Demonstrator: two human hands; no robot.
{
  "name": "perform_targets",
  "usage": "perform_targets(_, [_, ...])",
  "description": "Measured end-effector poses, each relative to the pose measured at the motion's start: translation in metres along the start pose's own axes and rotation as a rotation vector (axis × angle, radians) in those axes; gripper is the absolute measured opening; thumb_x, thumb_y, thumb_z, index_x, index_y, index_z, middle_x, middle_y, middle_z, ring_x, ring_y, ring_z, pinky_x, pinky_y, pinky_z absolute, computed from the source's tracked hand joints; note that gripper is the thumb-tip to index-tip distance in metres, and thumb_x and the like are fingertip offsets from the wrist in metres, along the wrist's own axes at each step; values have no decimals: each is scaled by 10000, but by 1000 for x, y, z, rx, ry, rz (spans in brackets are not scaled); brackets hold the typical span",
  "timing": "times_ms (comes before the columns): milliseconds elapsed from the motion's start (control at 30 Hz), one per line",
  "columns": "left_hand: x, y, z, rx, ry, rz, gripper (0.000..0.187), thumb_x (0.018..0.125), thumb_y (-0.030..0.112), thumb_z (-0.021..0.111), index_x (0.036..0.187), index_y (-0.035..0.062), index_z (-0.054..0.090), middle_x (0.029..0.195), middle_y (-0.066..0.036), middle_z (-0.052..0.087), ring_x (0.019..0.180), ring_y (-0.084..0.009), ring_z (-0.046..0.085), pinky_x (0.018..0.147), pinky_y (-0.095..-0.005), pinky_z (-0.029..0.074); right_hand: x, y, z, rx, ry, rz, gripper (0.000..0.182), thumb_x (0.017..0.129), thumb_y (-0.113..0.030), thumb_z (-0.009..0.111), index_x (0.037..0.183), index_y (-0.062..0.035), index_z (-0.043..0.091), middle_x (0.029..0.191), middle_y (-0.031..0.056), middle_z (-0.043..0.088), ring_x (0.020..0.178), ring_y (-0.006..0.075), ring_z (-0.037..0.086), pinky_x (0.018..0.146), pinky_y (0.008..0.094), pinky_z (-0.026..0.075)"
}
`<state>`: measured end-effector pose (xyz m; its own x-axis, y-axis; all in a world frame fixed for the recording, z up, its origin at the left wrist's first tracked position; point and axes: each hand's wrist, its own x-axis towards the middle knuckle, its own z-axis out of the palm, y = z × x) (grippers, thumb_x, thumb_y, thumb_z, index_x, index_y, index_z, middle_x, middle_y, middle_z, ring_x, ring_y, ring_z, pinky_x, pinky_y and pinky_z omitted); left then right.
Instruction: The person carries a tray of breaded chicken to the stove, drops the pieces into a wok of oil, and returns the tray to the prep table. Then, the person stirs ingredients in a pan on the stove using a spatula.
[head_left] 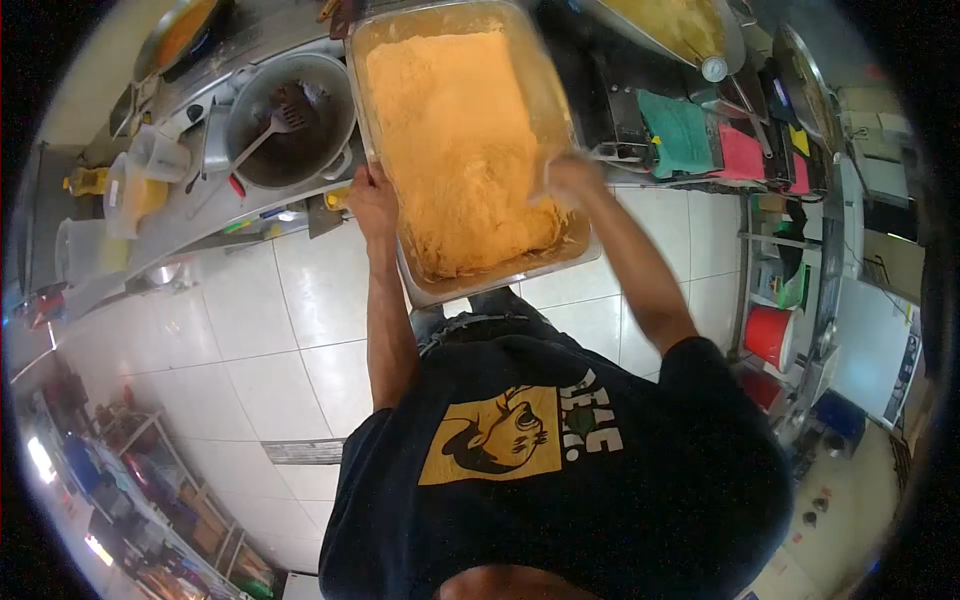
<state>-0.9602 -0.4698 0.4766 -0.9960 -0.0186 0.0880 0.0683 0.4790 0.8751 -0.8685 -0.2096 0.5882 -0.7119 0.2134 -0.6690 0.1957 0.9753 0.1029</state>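
Observation:
A long metal tray [421, 291] reaches from the counter out over its front edge towards my body. Orange-yellow powder [450, 100] fills most of it, smooth at the far end and rougher and darker at the near end. At the tray's left side, my left hand [373, 203] is closed around the rim. My right hand [572, 182] is over the right side of the powder, blurred by motion; its fingers and anything in them cannot be made out.
Left of the tray stands a large pot [290, 120] with a slotted spatula [286, 118] inside. Plastic jugs [160, 153] are further left. To the right lie a green cloth [680, 135] and a pink cloth [741, 152]; a red bucket [768, 335] is on a lower shelf.

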Motion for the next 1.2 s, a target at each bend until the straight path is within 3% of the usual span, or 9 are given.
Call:
perform_targets(200, [-1,8,3,77,69,-3,376,910,261,493,666,-24,517,542,-212,500,475,-343,486,462,-431,346,20,-29,111,327,-173,124,738,629,-589,702,1176,-108,583,1223,130,551,1136,255,508,919,364,415])
perform_targets(467, [-1,16,1,88,110,-5,371,897,263,510,665,-27,520,561,-230,516,502,-366,524,464,-428,370,14,-48,122,837,37,-264,338,793,-251,613,1084,-80,589,1100,103,590,1037,240,556,855,354,455])
perform_targets(600, [3,1,7,98,172,125,339,894,234,501,672,-20,533,588,-244,533,556,-391,566,490,-448,405,-10,-83,60,-231,-33,-524,224,850,-165,516,1032,-59,589,1080,95,594,1014,230,567,845,340,457])
perform_targets(700, [2,12,0,177,123,57,329,897,226,488,679,-14,543,611,-250,547,589,-418,568,504,-457,427,1,-74,75,-200,26,-560,206,847,-160,497,1000,-62,594,1081,110,596,1004,255,575,845,358,453])
perform_targets(867, [3,4,7,117,156,66,337,900,241,484,684,-9,551,622,-243,563,593,-433,564,517,-466,444,37,-91,106,217,491,-1222,254,828,-187,511,1015,-42,604,1099,171,597,945,271,599,756,375,478])
perform_targets(900, [3,9,5,114,124,19,339,900,244,484,685,-9,553,628,-243,568,598,-435,565,521,-469,446,40,-101,107,215,493,-1219,254,828,-187,511,1015,-42,604,1099,171,597,945,271,599,756,375,478])
perform_targets(967, [4,6,5,113,128,28,341,901,246,483,683,-7,554,631,-245,569,601,-438,567,520,-471,445,23,-142,75,-72,-208,-794,280,853,-230,506,1029,-35,605,1043,168,630,863,264,623,716,379,498])
perform_targets(1067, [4,5,4,110,97,-2,344,905,269,476,727,-10,570,671,-254,575,635,-446,566,550,-483,433,102,-142,183,-148,141,-960,252,853,-211,514,1009,-41,615,927,163,657,788,291,631,684,394,507])
perform_targets(1200, [5,7,3,145,101,-34,363,906,306,468,772,-10,588,700,-256,585,686,-445,576,588,-493,435,37,-111,106,87,109,-929,293,858,-176,519,1093,-3,548,1080,188,557,912,317,579,780,388,479])
